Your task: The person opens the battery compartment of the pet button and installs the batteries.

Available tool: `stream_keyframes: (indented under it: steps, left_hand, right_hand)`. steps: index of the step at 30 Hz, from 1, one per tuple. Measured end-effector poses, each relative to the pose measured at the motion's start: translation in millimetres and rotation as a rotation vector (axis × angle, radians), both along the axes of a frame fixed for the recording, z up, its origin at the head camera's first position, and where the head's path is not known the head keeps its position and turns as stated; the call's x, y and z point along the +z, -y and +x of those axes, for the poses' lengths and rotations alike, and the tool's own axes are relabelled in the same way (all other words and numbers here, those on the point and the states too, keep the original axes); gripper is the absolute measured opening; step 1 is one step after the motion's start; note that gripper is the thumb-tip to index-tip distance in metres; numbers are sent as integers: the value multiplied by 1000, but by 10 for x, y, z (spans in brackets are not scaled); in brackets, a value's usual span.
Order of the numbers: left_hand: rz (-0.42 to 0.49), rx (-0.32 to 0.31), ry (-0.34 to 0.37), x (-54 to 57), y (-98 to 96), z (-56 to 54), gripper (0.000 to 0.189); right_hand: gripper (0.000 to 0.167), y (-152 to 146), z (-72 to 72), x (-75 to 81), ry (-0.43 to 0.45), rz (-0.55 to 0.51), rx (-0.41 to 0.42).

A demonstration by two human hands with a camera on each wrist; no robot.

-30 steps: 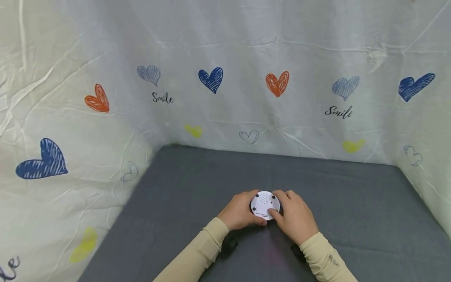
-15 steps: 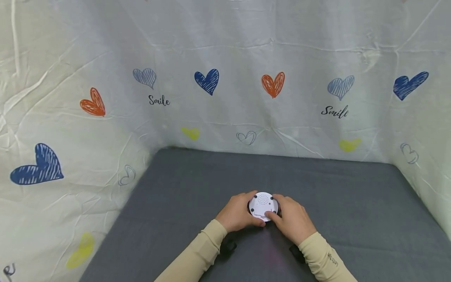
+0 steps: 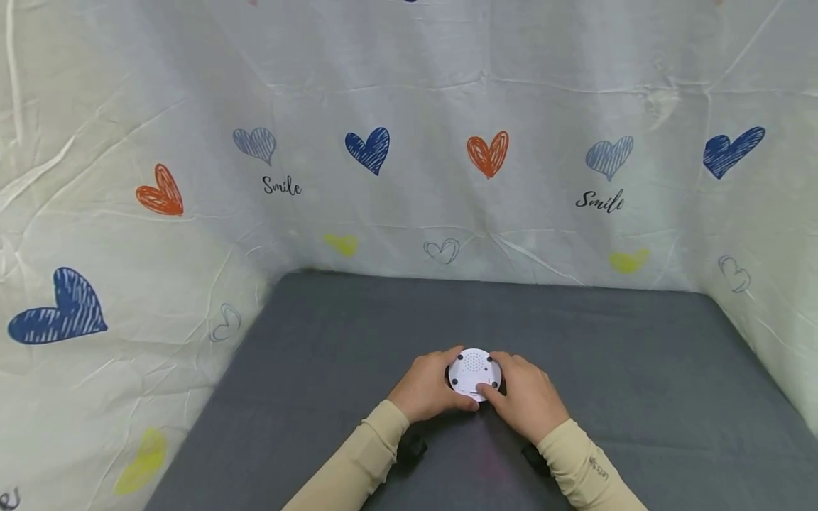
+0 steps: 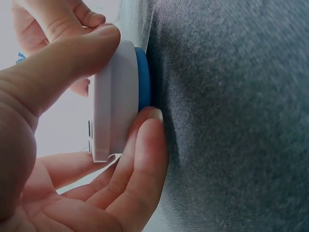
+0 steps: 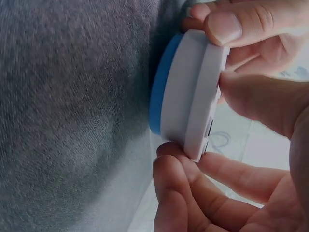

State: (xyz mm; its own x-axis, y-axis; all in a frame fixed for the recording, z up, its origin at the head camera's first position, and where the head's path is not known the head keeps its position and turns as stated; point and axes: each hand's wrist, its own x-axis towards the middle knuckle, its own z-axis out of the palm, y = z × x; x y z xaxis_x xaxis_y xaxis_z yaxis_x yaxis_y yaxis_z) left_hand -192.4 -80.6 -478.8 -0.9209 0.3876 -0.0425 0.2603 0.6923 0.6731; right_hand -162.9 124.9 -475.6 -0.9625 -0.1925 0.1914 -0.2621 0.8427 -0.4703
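Note:
A round white sound button [image 3: 474,365] is held upside down between both hands, low over the grey cloth. Its underside faces up, with small speaker holes, dark round feet and a battery cover outline. The left hand [image 3: 422,389] grips its left edge, thumb along the near rim. From the other side the right hand [image 3: 527,399] holds the right edge, and its thumb presses on the underside by the cover. In the left wrist view the white casing [image 4: 118,101] shows side-on with a blue top [image 4: 144,79] facing the cloth. The right wrist view shows the same blue top [image 5: 163,92].
Grey cloth [image 3: 358,333] covers the table. White curtain [image 3: 543,57] printed with hearts and "Smile" rises at the back and both sides. Dark wrist-worn devices [image 3: 412,449] sit beneath the beige sleeves [image 3: 358,454].
The head view has turned slightly, so hands, sound button and backdrop sit a little further left. The right thumb stays on the underside and both hands keep their hold.

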Motion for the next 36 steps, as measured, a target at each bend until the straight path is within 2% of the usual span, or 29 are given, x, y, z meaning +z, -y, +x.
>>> stream_keyframes:
  steps: [4, 10, 18, 22, 26, 31, 36]
  left_hand:
    - [11, 1, 5, -2, 2, -1, 97]
    - [23, 4, -1, -6, -16, -7, 98]
    - [69, 35, 31, 6, 7, -24, 98]
    - [153, 26, 30, 31, 15, -13, 89]
    - [242, 18, 53, 44, 1, 5, 76]
    - [261, 6, 59, 43, -19, 20, 61]
    - [279, -28, 49, 8, 7, 9, 48]
  right_hand:
    - [54, -30, -15, 23, 37, -43, -18]
    - [45, -48, -34, 22, 87, -109, -17]
    - [50, -59, -69, 34, 56, -129, -21]
    - [50, -67, -73, 36, 24, -132, -19]
    - [40, -90, -67, 52, 12, -163, -27]
    - [30, -104, -51, 80, 13, -177, -43]
    - [27, -121, -23, 114, 30, -180, -38]
